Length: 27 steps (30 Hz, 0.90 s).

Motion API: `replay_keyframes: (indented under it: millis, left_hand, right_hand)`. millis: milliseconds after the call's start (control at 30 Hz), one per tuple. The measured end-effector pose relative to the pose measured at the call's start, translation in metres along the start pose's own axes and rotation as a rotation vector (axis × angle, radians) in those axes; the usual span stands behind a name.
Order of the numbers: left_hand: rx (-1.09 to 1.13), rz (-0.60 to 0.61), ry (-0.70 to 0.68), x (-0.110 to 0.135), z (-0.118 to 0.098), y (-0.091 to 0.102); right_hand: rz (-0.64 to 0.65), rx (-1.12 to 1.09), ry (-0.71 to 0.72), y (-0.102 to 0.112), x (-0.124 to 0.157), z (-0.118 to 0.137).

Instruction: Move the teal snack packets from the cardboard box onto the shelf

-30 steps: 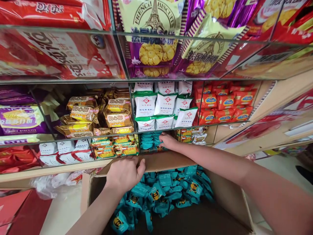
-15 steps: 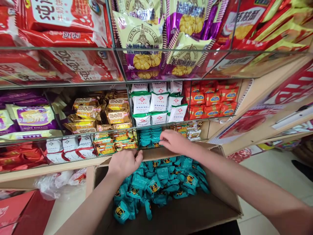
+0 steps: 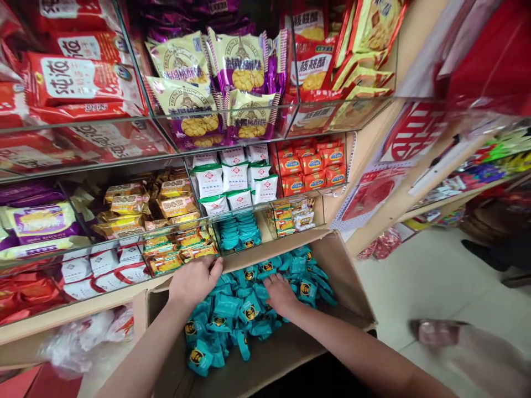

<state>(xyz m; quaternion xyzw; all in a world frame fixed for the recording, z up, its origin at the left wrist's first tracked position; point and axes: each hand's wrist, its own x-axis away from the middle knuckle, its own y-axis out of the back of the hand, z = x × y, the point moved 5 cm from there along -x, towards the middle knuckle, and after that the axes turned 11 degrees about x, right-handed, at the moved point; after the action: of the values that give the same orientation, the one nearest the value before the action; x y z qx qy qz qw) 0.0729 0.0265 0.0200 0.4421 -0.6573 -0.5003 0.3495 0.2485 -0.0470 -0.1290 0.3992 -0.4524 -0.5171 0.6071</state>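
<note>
A cardboard box (image 3: pixel 352 282) stands tilted against the shelf front, holding a heap of small teal snack packets (image 3: pixel 226 307) with black-and-yellow round emblems. My left hand (image 3: pixel 194 281) is closed over the box's far rim, thumb to the right. Down inside the box, my right hand (image 3: pixel 281 293) touches the teal packets, fingers bent a little and apart; its fingertips are partly hidden among them. Just beyond the rim, a shelf compartment holds neat stacks of matching teal packets (image 3: pixel 238 229), with bare shelf to their right.
White-and-green packets (image 3: pixel 236 178) and red packets (image 3: pixel 311 164) fill the row above. Yellow-orange packets (image 3: pixel 176 243) lie left of the teal stacks. Clear dividers and glass edges (image 3: pixel 249 146) line the shelves. Another person's foot (image 3: pixel 437 333) shows on the floor at right.
My right hand has moved from the teal shelf compartment down into the packets in the box. My left hand stays on the rim. The view has shifted right, showing more floor.
</note>
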Motion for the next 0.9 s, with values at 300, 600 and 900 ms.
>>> replay_keyframes:
  millis: [300, 600, 900]
  left_hand:
    - [0.768, -0.120, -0.124, 0.065, -0.060, -0.044]
    - [1.082, -0.318, 0.166, 0.071, -0.085, -0.047]
    - [1.074, -0.382, 0.168, 0.074, -0.087, -0.045]
  right_hand:
    - [-0.057, -0.730, 0.041, 0.086, 0.060, 0.010]
    - [-0.463, -1.114, -0.360, 0.085, 0.064, 0.021]
    - [-0.572, -0.942, -0.404, 0.094, 0.070, 0.015]
